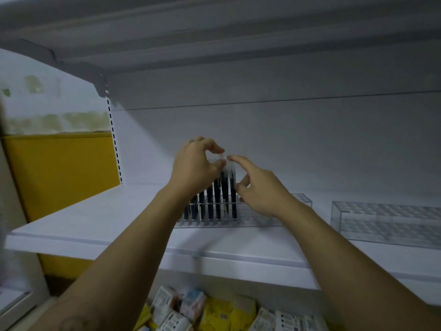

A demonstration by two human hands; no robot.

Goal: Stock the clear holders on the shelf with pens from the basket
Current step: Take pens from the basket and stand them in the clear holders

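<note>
**Slanted pen could topple the row**

The left hand (195, 168) pinches the clear top of the end pen (224, 187) between thumb and forefinger, so its grip is closed on that pen. The right hand (260, 189) is spread, its forefinger straight and touching the same top, its thumb apart below, holding nothing. The pens (210, 204) stand upright in a row at the left end of the clear holder (262, 219), which sits on the shelf (95, 218), set back from its front lip. A second holder (386, 220) further right looks empty.

The tops are blurred, so I cannot tell whether the end pen is fully seated. Pushed down at a slant, it could jam on a cell rim or lever its neighbours over. Both forearms reach across the shelf, and a nudge from a wrist might slide the light holder. A dropped pen would likely fall among the packets (191, 309) below.
</note>
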